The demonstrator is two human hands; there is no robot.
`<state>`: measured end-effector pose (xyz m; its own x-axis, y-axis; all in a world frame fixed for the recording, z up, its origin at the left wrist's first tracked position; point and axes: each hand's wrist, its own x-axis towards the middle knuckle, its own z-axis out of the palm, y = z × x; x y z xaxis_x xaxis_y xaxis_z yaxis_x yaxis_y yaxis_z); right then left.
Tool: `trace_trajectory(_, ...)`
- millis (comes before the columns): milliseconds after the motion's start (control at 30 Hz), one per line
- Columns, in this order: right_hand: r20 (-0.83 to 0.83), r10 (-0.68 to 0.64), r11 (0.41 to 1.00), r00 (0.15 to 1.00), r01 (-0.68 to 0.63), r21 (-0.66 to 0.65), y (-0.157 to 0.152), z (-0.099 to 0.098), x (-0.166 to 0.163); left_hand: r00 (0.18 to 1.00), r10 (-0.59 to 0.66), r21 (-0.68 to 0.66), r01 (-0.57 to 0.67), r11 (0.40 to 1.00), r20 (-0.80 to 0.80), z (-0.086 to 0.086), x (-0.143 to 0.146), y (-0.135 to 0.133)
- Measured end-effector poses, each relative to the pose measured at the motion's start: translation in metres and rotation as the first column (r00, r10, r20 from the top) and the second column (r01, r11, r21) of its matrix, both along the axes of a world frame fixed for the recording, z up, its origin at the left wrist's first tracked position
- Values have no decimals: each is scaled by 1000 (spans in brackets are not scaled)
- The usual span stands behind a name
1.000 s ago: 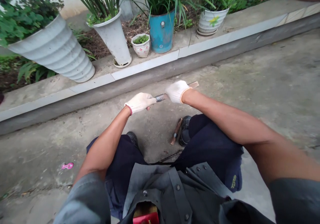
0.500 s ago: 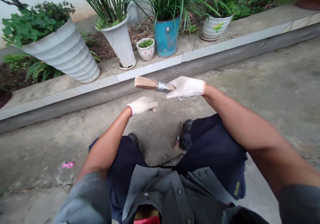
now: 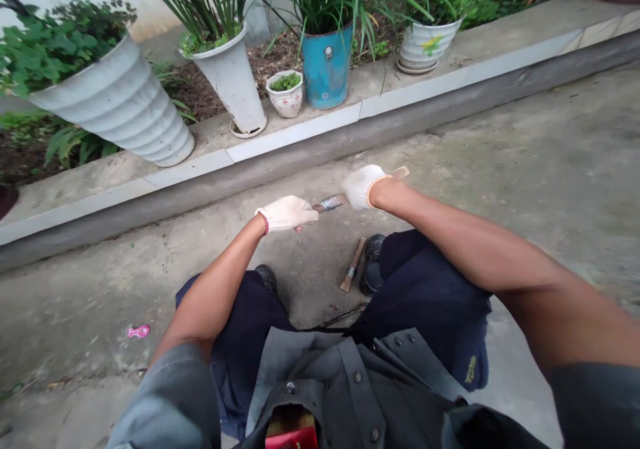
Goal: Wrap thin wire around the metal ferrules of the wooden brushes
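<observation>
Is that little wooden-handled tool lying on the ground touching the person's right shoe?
Apart. The head view shows a narrow gap of ground between the wooden-handled tool and the right shoe, all along the tool's length.

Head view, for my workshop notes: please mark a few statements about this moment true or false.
1. The right hand grips a wooden stick with a silver band. True.
2. The left hand is bare. False: it wears a white knit glove with a red band at the wrist.
3. A second wooden piece with a metal band lies on the concrete ground beside the right shoe. True.
4. The blue pot stands on the concrete ground. False: it stands on the raised ledge.
</observation>
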<state>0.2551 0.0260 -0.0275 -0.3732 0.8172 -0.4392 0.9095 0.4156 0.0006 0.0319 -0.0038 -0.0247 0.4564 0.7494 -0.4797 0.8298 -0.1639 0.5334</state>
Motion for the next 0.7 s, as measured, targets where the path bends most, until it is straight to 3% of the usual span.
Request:
trace_trajectory(100, 26, -23, 992, 999, 20, 127, 7, 6, -4, 995, 0, 18, -2, 1000, 103, 4, -1, -3)
trace_trajectory(300, -261, -35, 996, 965, 54, 65, 9, 28, 3, 975, 35, -15, -33, 999, 221, 7, -13, -2)
trace_trajectory(400, -435, -35, 998, 900, 6, -69, 2, 39, 9, 978, -17, -1, 17, 1000, 209, 1, -16, 0)
trace_trajectory(500, -527, -79, 962, 846, -74, -264, -6, 44, 16, 975, -31, -43, 42, 998, 222, -7, -18, 6)
trace_trajectory(633, -481, -25, 856, 876, -229, -463, -13, 36, 22, 987, -16, 13, 15, 1000, 161, -8, -24, 16)
trace_trajectory(700, -409, 19, 840, 912, -236, -489, -15, 28, 20, 998, -14, 39, 12, 999, 67, -6, -25, 17)
